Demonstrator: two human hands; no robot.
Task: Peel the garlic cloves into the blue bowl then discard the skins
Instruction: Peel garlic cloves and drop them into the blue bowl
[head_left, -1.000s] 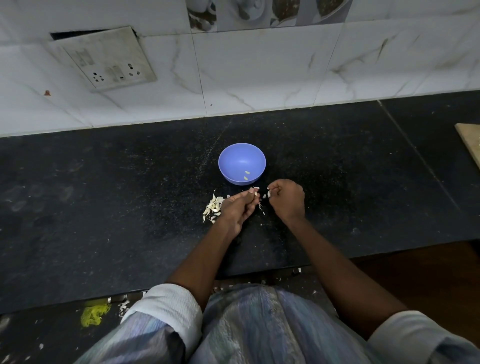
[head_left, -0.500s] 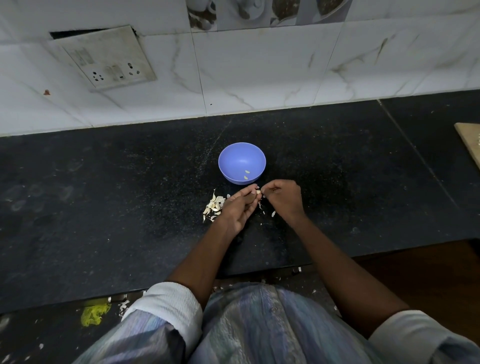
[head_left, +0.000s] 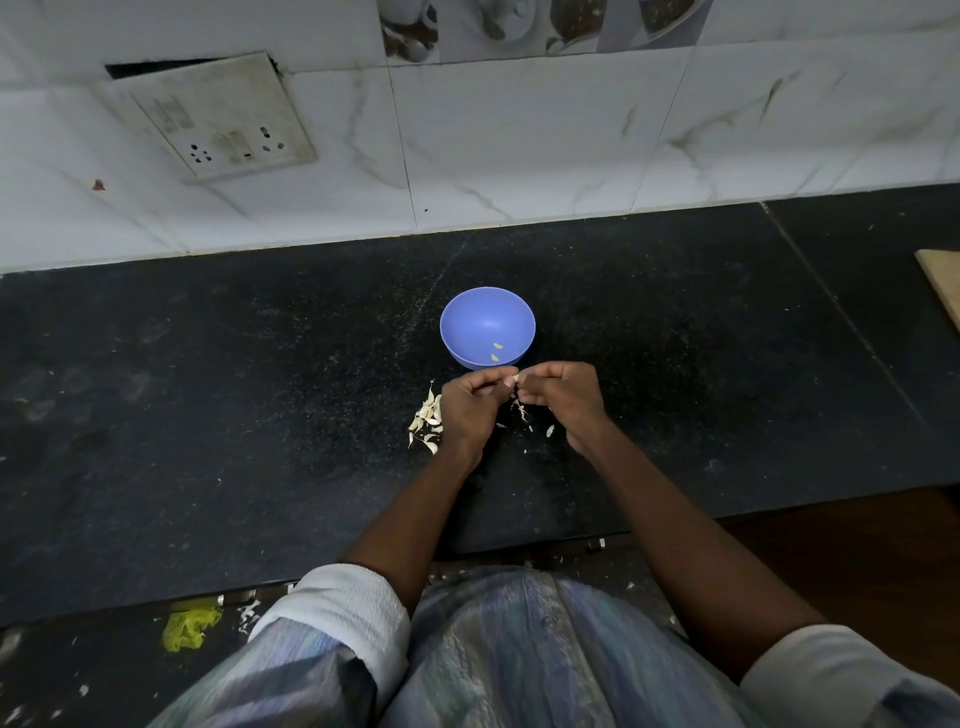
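A blue bowl (head_left: 487, 326) stands on the black counter with two peeled cloves (head_left: 496, 352) inside it. Just in front of the bowl, my left hand (head_left: 470, 408) and my right hand (head_left: 563, 397) meet fingertip to fingertip and pinch a small garlic clove (head_left: 516, 379) between them. A heap of pale garlic cloves and skins (head_left: 427, 419) lies on the counter to the left of my left hand, partly hidden by it. A few loose skin flakes (head_left: 549, 430) lie under and between my hands.
The black counter (head_left: 208, 415) runs wide to both sides, with a tiled wall and a socket plate (head_left: 223, 124) behind. A wooden board's corner (head_left: 943, 283) shows at the right edge. A yellow scrap (head_left: 189, 629) lies on the floor at lower left.
My hands were slightly apart a second ago and have come together on the clove. A skin flake has dropped onto the counter below my right hand.
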